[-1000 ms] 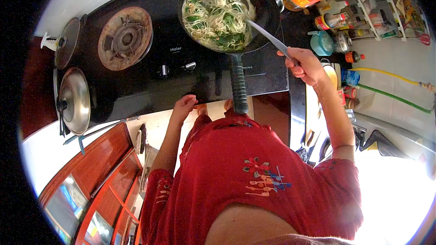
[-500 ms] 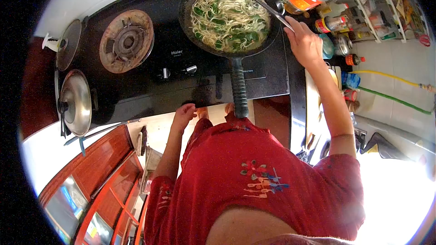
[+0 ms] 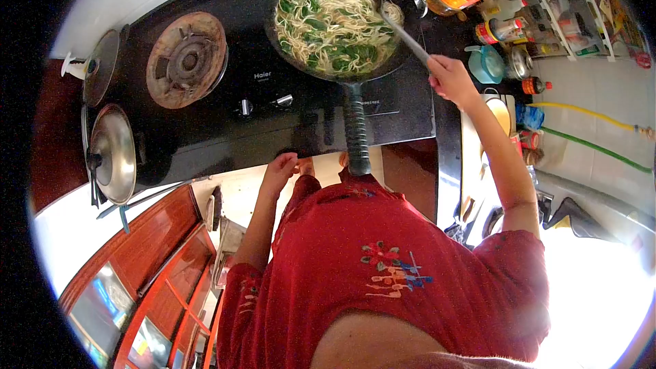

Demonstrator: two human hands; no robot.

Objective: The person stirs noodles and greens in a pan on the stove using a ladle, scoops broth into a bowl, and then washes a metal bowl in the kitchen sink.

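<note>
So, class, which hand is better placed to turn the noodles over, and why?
Probably the right hand: it grips the utensil, whose far end reaches into the noodles in the pan. The left hand hangs near the stove's front edge, holding nothing visible.

Right hand (image 3: 451,80) on probable spatula (image 3: 411,40)

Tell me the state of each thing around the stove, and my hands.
Right hand: gripping utensil
Utensil: head in wok
Left hand: fingers curled
Wok: uncovered
Noodles: mixed with greens
Left burner: grate exposed
Silver lid: off the wok
Left knob: upright
Right knob: slanted
</note>
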